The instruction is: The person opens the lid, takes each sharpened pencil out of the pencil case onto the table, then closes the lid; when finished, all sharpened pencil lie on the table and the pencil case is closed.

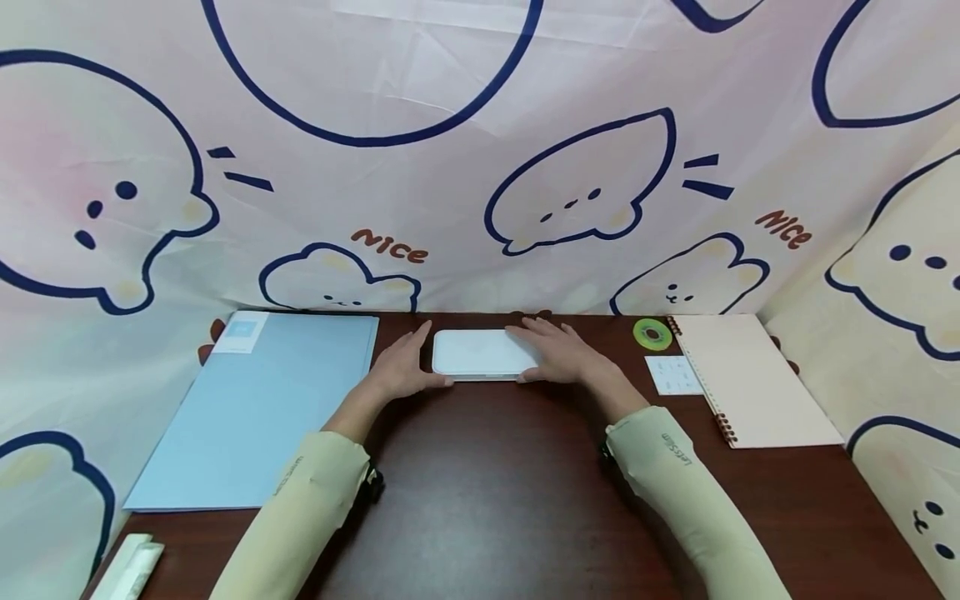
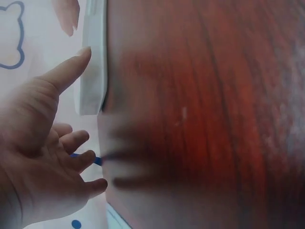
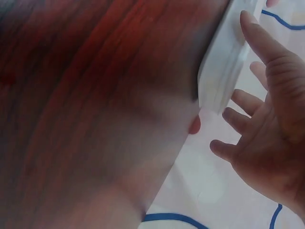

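A flat white box [image 1: 483,354] with rounded corners lies on the dark wooden table near its back edge. At its left end is my left hand [image 1: 401,367], fingers spread and thumb by the box's front corner. The left wrist view shows that thumb against the side of the box, or just short of it; the other fingers of the left hand [image 2: 43,157] stand clear of it. My right hand [image 1: 562,354] is at the right end, its fingers loosely extended. In the right wrist view the right hand's thumb [image 3: 262,40] lies along the box's side.
On the left lies a large light-blue folder [image 1: 262,408] with a pale label. A spiral notebook [image 1: 750,375], a white card [image 1: 671,375] and a green ring-shaped roll [image 1: 652,334] lie on the right. Pale wrapped packets [image 1: 129,567] sit front left. A patterned curtain [image 1: 450,192] hangs behind.
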Motion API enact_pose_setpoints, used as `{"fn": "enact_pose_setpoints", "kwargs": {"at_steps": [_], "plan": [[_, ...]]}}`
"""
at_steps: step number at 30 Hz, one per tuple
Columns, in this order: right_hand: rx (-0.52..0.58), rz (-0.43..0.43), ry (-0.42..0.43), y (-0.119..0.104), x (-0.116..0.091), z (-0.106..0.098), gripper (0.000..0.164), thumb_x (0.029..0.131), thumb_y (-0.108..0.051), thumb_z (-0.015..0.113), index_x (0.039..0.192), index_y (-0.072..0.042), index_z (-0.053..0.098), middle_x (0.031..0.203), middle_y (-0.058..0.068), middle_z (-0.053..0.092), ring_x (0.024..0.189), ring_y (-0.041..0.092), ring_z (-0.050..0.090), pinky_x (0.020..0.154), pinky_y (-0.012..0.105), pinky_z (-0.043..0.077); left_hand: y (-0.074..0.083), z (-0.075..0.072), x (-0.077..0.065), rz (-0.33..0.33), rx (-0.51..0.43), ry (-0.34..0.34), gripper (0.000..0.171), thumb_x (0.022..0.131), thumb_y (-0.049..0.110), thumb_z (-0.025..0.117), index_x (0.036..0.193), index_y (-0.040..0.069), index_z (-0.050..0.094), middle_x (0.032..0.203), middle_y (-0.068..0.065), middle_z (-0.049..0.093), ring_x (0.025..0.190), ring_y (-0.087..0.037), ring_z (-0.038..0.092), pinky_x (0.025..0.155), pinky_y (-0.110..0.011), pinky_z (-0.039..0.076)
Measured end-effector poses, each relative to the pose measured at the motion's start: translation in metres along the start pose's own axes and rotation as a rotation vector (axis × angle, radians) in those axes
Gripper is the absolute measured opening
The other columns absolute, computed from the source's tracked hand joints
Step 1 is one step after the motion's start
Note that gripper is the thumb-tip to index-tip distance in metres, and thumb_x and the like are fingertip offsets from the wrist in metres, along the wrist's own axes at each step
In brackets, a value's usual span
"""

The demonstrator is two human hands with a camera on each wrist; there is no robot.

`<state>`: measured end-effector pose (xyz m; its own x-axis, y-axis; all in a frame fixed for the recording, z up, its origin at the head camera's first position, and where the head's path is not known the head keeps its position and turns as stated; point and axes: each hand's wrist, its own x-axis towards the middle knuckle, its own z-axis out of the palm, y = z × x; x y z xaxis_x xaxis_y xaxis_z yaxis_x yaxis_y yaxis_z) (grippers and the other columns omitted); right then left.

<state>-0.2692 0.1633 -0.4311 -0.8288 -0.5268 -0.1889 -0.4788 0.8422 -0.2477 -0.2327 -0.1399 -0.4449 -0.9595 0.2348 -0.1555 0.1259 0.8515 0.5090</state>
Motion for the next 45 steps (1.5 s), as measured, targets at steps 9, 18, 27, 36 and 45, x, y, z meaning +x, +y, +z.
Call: {"fn": "enact_pose_setpoints", "kwargs": {"at_steps": [9, 18, 27, 36, 45], "plan": [[-0.007, 0.039, -0.017, -0.012, 0.007, 0.001, 0.085, 0.088, -0.049, 0.074, 0.16, -0.03, 0.033, 0.167, 0.008, 0.03, 0.154, 0.031, 0.029, 0.121, 0.057, 0.032, -0.002, 0.005, 0.003, 0.027, 0.067, -0.018, 0.097, 0.091, 0.046, 0.072, 0.163, 0.009, 0.02, 0.162, -0.019, 0.038, 0.152, -0.04, 0.03, 0.123, -0.065, 0.016], [-0.057, 0.036, 0.025, -0.012, 0.005, 0.007, 0.081, 0.088, -0.052, 0.072, 0.158, -0.032, 0.036, 0.165, 0.005, 0.035, 0.152, 0.03, 0.035, 0.118, 0.057, 0.036, -0.005, 0.008, 0.003, 0.074, 0.037, -0.032, 0.093, 0.092, 0.043, 0.073, 0.161, 0.008, 0.02, 0.16, -0.018, 0.04, 0.15, -0.041, 0.031, 0.124, -0.061, 0.018], [-0.033, 0.041, 0.066, -0.014, 0.006, 0.009, 0.079, 0.086, -0.053, 0.074, 0.155, -0.032, 0.042, 0.163, 0.006, 0.039, 0.15, 0.03, 0.038, 0.117, 0.058, 0.037, -0.021, 0.015, 0.009, 0.104, -0.081, -0.007, 0.096, 0.089, 0.043, 0.076, 0.162, 0.011, 0.021, 0.165, -0.013, 0.033, 0.153, -0.036, 0.03, 0.125, -0.06, 0.01], [-0.033, 0.046, 0.072, -0.013, 0.007, 0.006, 0.079, 0.083, -0.058, 0.075, 0.152, -0.034, 0.046, 0.159, 0.005, 0.045, 0.143, 0.032, 0.047, 0.113, 0.057, 0.042, -0.023, 0.013, 0.011, 0.051, -0.139, -0.009, 0.099, 0.086, 0.042, 0.08, 0.163, 0.017, 0.023, 0.165, -0.011, 0.033, 0.155, -0.037, 0.021, 0.125, -0.059, 0.009], [-0.03, 0.051, 0.039, -0.008, 0.007, 0.002, 0.077, 0.083, -0.061, 0.074, 0.151, -0.036, 0.047, 0.159, 0.003, 0.047, 0.142, 0.032, 0.048, 0.112, 0.056, 0.042, -0.022, 0.015, 0.012, 0.061, -0.122, -0.003, 0.099, 0.086, 0.043, 0.08, 0.162, 0.017, 0.024, 0.164, -0.011, 0.037, 0.155, -0.036, 0.021, 0.125, -0.059, 0.01]]}}
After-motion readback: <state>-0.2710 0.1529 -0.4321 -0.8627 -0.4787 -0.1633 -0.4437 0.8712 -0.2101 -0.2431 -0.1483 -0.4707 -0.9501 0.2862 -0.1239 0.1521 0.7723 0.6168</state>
